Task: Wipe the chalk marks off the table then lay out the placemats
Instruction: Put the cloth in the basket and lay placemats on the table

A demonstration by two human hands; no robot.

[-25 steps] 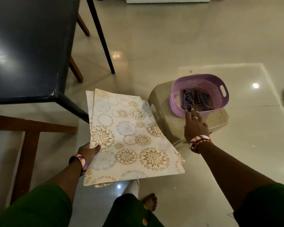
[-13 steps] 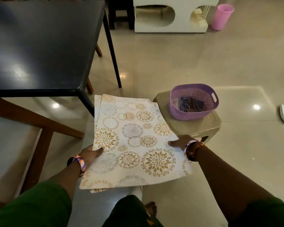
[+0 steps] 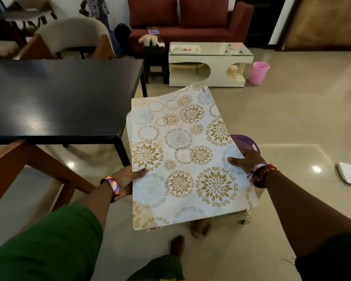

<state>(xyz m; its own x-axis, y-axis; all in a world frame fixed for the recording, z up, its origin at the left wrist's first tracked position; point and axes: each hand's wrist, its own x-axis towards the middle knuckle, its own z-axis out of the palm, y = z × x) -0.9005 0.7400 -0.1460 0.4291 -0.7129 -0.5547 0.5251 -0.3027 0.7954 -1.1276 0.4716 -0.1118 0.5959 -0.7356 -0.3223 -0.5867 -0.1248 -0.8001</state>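
A glossy beige tiled floor (image 3: 292, 122) mirrored small ceiling lights. A maroon sofa (image 3: 182, 19) stood at the far wall behind a cream glass-topped coffee table (image 3: 209, 63), a pink bin (image 3: 258, 73) just beside it, and a cushioned chair (image 3: 73, 37) far left

Both hands, left hand (image 3: 128, 179) and right hand (image 3: 246, 159), hold apparently stacked placemats (image 3: 182, 159) beside the dark table (image 3: 59, 98).

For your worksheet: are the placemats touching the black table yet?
Apart. The head view shows the placemats, gripped by both hands, beside the black table with floor between.
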